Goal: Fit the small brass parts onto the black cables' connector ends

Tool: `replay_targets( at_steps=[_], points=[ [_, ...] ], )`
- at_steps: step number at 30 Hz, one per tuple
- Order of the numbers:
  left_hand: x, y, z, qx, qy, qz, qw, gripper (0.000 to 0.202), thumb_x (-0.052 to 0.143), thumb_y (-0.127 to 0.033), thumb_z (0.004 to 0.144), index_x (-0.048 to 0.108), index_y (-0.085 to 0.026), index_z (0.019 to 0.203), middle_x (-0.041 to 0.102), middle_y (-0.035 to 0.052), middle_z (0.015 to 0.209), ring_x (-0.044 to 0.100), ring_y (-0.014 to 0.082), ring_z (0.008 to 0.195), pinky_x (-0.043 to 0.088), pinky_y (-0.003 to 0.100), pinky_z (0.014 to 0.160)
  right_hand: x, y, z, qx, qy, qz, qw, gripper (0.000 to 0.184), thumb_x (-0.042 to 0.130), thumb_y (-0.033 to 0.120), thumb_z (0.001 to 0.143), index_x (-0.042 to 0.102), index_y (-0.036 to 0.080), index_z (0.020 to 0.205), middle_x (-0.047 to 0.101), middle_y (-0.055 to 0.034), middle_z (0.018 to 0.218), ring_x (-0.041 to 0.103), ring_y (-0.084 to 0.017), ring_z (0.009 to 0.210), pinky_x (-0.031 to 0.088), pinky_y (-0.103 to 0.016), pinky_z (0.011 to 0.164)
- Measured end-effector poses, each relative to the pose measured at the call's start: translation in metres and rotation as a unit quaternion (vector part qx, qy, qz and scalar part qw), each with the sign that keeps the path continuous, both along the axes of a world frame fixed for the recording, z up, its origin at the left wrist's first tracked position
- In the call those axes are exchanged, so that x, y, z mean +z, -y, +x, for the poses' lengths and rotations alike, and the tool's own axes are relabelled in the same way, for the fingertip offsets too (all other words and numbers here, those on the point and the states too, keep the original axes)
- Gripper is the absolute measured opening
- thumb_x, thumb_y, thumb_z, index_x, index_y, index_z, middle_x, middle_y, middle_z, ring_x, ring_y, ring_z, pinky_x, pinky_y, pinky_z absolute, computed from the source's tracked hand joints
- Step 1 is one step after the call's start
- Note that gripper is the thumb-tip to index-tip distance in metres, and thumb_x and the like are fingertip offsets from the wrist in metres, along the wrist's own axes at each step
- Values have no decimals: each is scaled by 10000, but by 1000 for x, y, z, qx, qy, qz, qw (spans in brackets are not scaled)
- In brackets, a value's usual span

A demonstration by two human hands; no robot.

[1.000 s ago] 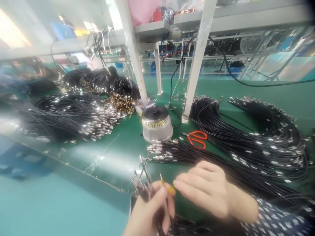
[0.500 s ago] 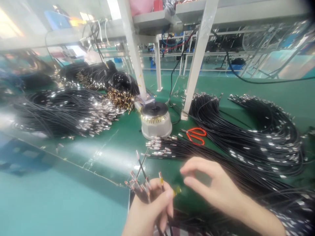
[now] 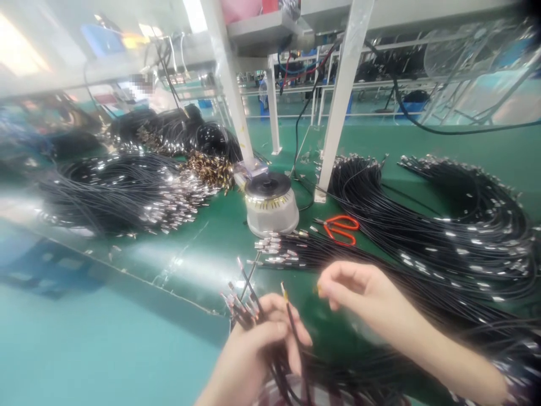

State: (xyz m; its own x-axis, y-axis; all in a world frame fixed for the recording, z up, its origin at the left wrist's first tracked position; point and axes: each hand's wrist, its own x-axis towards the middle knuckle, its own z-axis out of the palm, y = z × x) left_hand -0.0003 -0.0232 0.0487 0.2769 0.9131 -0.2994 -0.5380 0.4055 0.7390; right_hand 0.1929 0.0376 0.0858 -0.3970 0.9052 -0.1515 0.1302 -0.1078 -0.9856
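My left hand (image 3: 264, 344), low in the middle, is closed around a bunch of black cables (image 3: 281, 378). Their stripped, silvery ends fan out above the fingers. One cable (image 3: 291, 316) stands apart on the right of the bunch, with a yellow band (image 3: 285, 294) just under its tip. To the right, my right hand (image 3: 350, 285) is pinched, and a tiny yellow piece of tape (image 3: 316, 288) pokes out at its fingertips. Beyond both hands sits a white round dispenser (image 3: 273, 211) with a black top and yellow strips around its rim.
Red-handled scissors (image 3: 342, 230) lie right of the dispenser. A row of cables (image 3: 313, 251) lies in front of it. Large cable coils cover the right (image 3: 448, 237) and left (image 3: 105, 192) of the green table (image 3: 186, 254). White shelf legs (image 3: 344, 101) rise behind.
The yellow piece by my left fingers is now at my right fingertips. My right hand has closed from a loose curl into a pinch. The view has shifted slightly.
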Motion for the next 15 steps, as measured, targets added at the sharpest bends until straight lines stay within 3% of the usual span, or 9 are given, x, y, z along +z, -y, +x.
replay_targets(
  at_steps=[2,4,6,7,9,11,12,14,15],
  points=[
    [-6,-9,-10,-65,-6,34,997,177,706,-265,746,729,-170,599,747,81,703,610,111,447,420,212,458,-3,-4,1,-10,-33,-22,999,253,707,379,793,627,160,692,614,19,647,506,-88,561,409,-223,595],
    [-6,-20,-18,-208,-17,84,974,315,768,-401,690,710,-190,463,698,79,563,610,145,435,440,248,458,-5,-6,3,-18,-46,-35,998,257,716,381,789,632,159,692,614,20,650,499,-82,562,408,-218,602],
    [4,-33,-21,-342,-36,114,932,394,745,-520,690,727,-198,463,694,125,538,659,235,478,487,322,487,-6,-6,4,-22,-51,-38,998,248,720,373,789,640,159,693,608,22,644,498,-79,565,410,-215,608],
    [11,-40,-21,-379,-39,127,916,421,711,-553,709,737,-204,475,699,140,554,677,270,510,513,361,527,-6,-6,5,-23,-52,-37,998,246,723,371,786,642,159,692,606,23,643,499,-79,565,411,-215,608],
    [28,-50,-18,-484,-49,177,856,396,671,-552,748,768,-220,557,729,160,651,722,340,700,539,425,706,-5,-6,7,-23,-52,-30,998,245,727,369,783,643,158,690,602,23,635,499,-80,563,410,-214,603],
    [40,-54,-15,-536,-43,234,810,426,654,-561,753,716,-227,495,742,166,718,720,365,823,527,426,792,-4,-6,8,-22,-50,-22,998,247,725,368,786,644,156,690,603,21,636,499,-80,560,409,-215,596],
    [42,-53,-14,-534,-64,318,781,530,546,-613,804,670,-226,464,751,172,810,712,360,885,520,415,819,-4,-6,8,-22,-50,-19,998,246,725,367,786,644,155,691,605,19,641,500,-79,559,409,-214,593],
    [42,-47,-13,-487,-139,459,730,582,448,-642,840,641,-221,488,742,157,988,684,328,954,520,373,809,-4,-6,8,-23,-54,-16,998,242,726,362,785,642,154,693,607,19,648,498,-78,557,410,-213,591],
    [40,-43,-14,-437,-197,499,722,528,471,-612,849,662,-230,539,733,124,1020,671,294,946,522,346,777,-3,-6,8,-24,-58,-15,998,243,726,361,785,640,154,691,607,19,649,497,-77,556,412,-212,591]
  ],
)
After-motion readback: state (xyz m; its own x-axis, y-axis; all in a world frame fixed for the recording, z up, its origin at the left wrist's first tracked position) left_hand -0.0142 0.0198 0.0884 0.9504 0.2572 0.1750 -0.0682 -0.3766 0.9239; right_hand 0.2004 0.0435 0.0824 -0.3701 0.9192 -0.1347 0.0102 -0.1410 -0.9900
